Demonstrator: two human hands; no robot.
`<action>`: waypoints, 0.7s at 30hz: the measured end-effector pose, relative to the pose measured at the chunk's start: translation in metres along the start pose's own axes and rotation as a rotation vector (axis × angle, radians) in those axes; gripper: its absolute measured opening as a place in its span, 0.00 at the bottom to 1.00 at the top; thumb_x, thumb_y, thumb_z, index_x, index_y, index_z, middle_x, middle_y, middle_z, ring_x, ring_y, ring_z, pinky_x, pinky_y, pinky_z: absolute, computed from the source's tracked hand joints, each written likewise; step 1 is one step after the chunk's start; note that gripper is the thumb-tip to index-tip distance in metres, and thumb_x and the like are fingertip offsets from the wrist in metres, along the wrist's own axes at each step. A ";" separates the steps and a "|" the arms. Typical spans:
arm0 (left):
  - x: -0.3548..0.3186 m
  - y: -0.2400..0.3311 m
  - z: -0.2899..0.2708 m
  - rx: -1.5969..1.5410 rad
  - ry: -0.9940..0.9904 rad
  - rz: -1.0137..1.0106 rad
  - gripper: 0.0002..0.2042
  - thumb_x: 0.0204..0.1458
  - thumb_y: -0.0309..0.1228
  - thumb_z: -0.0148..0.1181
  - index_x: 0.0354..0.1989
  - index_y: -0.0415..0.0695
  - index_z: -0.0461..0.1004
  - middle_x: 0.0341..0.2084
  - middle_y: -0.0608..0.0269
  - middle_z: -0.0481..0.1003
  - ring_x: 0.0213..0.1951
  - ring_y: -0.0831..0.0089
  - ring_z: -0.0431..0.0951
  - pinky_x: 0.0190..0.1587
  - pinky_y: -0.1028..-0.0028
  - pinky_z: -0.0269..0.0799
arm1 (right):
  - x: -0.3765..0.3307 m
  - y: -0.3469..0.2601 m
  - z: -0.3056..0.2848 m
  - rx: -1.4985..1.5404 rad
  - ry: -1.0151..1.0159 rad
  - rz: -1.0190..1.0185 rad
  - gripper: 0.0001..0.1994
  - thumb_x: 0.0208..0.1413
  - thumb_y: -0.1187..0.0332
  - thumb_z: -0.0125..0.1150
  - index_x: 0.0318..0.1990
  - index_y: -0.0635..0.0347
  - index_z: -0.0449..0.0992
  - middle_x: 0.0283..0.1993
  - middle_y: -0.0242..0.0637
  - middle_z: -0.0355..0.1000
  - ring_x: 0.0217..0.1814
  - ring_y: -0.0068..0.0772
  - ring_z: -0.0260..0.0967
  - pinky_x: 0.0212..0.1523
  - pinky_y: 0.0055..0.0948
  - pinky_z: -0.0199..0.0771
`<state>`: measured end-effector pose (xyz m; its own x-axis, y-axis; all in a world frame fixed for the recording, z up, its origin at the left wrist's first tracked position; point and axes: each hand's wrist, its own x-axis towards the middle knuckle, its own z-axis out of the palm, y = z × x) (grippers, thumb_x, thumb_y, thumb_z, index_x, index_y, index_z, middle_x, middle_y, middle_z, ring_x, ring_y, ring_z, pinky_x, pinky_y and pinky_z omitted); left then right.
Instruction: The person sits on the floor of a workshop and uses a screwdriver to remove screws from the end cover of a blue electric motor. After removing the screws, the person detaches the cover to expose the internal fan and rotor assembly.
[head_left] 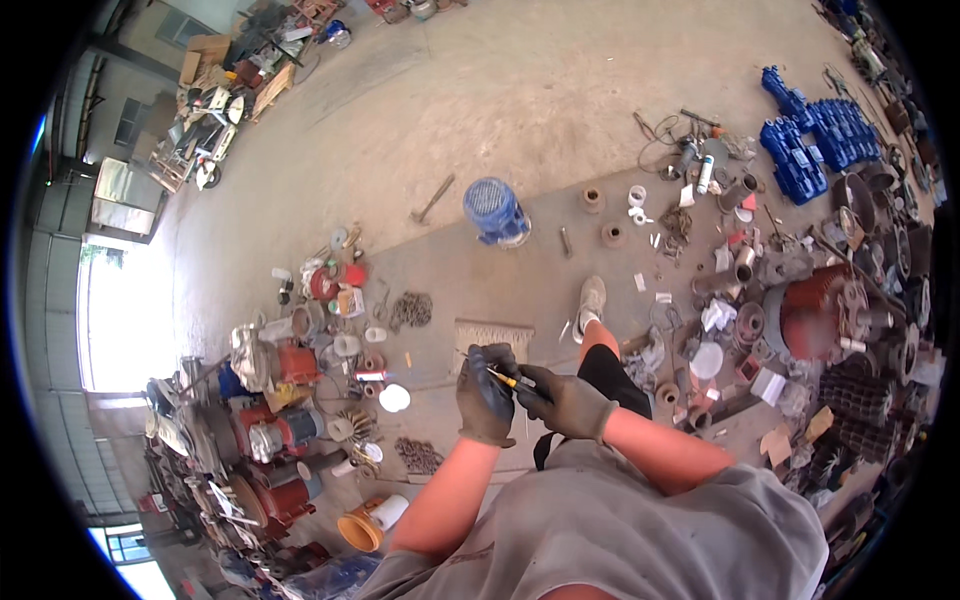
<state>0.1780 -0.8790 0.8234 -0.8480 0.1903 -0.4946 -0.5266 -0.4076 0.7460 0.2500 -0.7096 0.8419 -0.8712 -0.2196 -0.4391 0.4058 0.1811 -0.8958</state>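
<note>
Both my hands are gloved and held close together in front of my body. My right hand (pixel 568 402) grips a slim yellow-and-black tool (pixel 514 382) that looks like a screwdriver, its thin end pointing left. Curled fingers of my left hand (pixel 485 402) meet that end, pinching something small that the glove mostly hides. Below the hands a flat, ribbed light-brown piece (pixel 500 335) lies on the floor. Farther ahead, a blue electric motor (pixel 492 210) stands on the floor with its round vented cover up.
Machine parts and red-and-grey motors (pixel 285 500) crowd the left. On the right are a large red motor (pixel 815 310), blue castings (pixel 800 150) and scattered parts. A hammer (pixel 433 198) lies beyond. A yellow bucket (pixel 362 528) is near my left arm, chains (pixel 410 310) farther forward.
</note>
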 end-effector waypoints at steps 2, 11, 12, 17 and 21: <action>0.087 -0.006 0.021 0.252 0.088 -0.010 0.14 0.73 0.39 0.57 0.49 0.39 0.79 0.36 0.62 0.79 0.38 0.72 0.78 0.41 0.70 0.74 | 0.063 0.017 -0.069 0.033 0.062 -0.062 0.23 0.70 0.59 0.62 0.68 0.58 0.72 0.39 0.45 0.83 0.38 0.34 0.83 0.42 0.36 0.81; 0.298 0.063 0.099 0.269 -0.251 -0.378 0.14 0.70 0.25 0.54 0.60 0.39 0.77 0.48 0.60 0.82 0.48 0.72 0.81 0.50 0.69 0.76 | 0.220 0.033 -0.291 0.218 0.399 -0.023 0.14 0.64 0.77 0.70 0.57 0.63 0.81 0.47 0.33 0.80 0.44 0.16 0.75 0.44 0.25 0.78; 0.314 0.072 0.106 0.253 -0.283 -0.419 0.14 0.70 0.25 0.54 0.60 0.38 0.77 0.49 0.59 0.82 0.48 0.71 0.81 0.50 0.69 0.77 | 0.236 0.028 -0.305 0.231 0.433 0.003 0.15 0.63 0.77 0.70 0.57 0.63 0.81 0.46 0.32 0.80 0.44 0.16 0.74 0.44 0.25 0.78; 0.409 0.061 0.088 0.235 -0.408 -0.629 0.15 0.71 0.27 0.56 0.63 0.37 0.76 0.53 0.53 0.83 0.48 0.68 0.84 0.47 0.69 0.80 | 0.347 0.045 -0.326 0.380 0.692 -0.004 0.16 0.62 0.80 0.69 0.58 0.65 0.81 0.49 0.27 0.78 0.44 0.15 0.73 0.44 0.20 0.76; 0.495 0.015 0.047 0.418 -0.478 -0.833 0.12 0.68 0.32 0.63 0.54 0.38 0.83 0.37 0.59 0.85 0.33 0.76 0.83 0.34 0.77 0.76 | 0.432 0.098 -0.303 0.432 0.858 -0.067 0.18 0.62 0.81 0.69 0.59 0.65 0.81 0.50 0.27 0.77 0.47 0.16 0.75 0.49 0.20 0.76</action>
<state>-0.2522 -0.7488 0.6112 -0.0945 0.6396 -0.7629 -0.8564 0.3386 0.3899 -0.1707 -0.4963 0.5853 -0.7319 0.5906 -0.3400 0.2654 -0.2126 -0.9404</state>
